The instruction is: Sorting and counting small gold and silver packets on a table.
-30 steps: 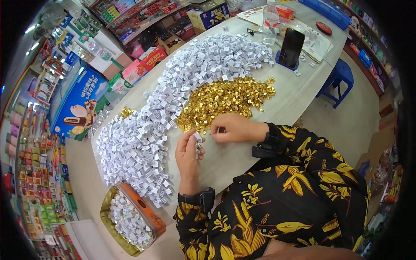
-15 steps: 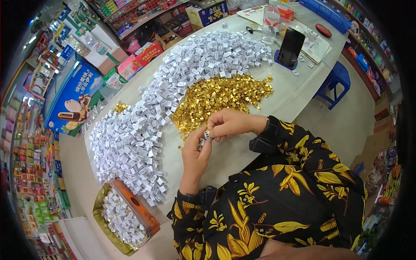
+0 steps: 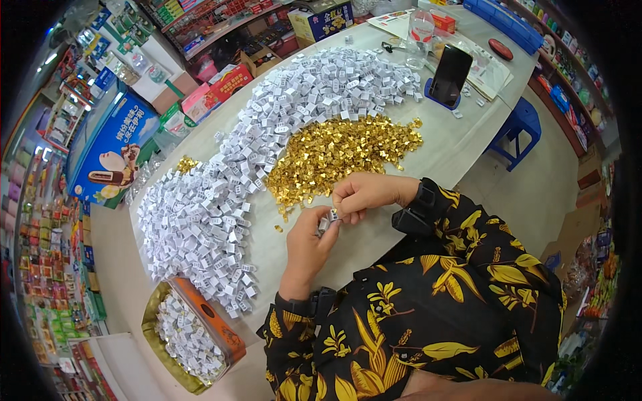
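Observation:
My left hand pinches a small white plastic block with slots in its face, and another white piece shows between its fingers. Fingertips of my right hand are closed against the same block; a tiny gold glint shows there, but what they hold is too small to make out. Just beyond my hands lies a heap of small gold metal pieces. Around it, to the left and behind, curves a large pile of the white slotted blocks.
An orange box with an olive lining, full of white pieces, stands by the table's near left edge. A phone on a blue stand, a clear bottle and papers sit at the far right. A blue stool stands beyond the right edge.
Both hands have shifted slightly right and a little toward me, staying together at the white block. The heaps look the same.

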The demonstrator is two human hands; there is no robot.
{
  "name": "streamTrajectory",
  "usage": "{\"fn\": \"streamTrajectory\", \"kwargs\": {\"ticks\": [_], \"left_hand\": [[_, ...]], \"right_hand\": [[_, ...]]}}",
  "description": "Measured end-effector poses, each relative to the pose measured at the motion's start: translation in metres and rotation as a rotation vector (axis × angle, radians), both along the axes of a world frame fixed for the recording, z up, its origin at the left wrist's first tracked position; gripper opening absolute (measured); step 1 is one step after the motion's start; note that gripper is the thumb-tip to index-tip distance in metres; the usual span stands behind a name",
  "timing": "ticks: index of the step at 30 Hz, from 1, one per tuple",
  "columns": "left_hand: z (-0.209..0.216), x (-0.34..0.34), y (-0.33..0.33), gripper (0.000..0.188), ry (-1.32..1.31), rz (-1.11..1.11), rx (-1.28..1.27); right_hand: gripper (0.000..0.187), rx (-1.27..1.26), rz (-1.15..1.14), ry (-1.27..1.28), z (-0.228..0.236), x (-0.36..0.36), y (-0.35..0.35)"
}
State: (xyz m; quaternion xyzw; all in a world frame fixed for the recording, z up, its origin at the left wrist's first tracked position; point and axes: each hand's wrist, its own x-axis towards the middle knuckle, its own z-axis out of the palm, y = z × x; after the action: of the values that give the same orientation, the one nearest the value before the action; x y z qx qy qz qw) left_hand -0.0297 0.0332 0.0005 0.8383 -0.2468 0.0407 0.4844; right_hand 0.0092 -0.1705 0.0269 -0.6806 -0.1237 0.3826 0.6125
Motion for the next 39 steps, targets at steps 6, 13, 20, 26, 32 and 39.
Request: {"fn": "streamTrajectory", "kwargs": {"ticks": [6,13,20,26,32,39], "left_hand": [[0.002,0.001,0.003,0.024,-0.05,-0.009,0.048],[-0.006,0.002,-0.002,0.025,0.15,-0.007,-0.221],[-0.002,0.0,-0.001,0.024,0.204,0.032,-0.238],[-0.007,0.003,0.0,0.023,0.223,0.084,-0.214],[-0.006,0.003,0.001,0.023,0.345,0.044,-0.395],[-0.006,0.004,0.001,0.024,0.389,0.027,-0.452]], "right_hand": [[0.011,0.026,-0.06,0.025,0.0,-0.002,0.002],[0.013,0.165,-0.212,-0.049,-0.012,-0.005,0.006],[0.014,0.172,-0.281,-0.064,-0.011,-0.01,0.013],[0.016,0.205,-0.271,-0.066,-0.014,-0.01,0.017],[0.019,0.185,-0.223,-0.285,-0.025,-0.008,0.018],[0.008,0.281,-0.282,-0.269,-0.008,-0.008,0.015]]}}
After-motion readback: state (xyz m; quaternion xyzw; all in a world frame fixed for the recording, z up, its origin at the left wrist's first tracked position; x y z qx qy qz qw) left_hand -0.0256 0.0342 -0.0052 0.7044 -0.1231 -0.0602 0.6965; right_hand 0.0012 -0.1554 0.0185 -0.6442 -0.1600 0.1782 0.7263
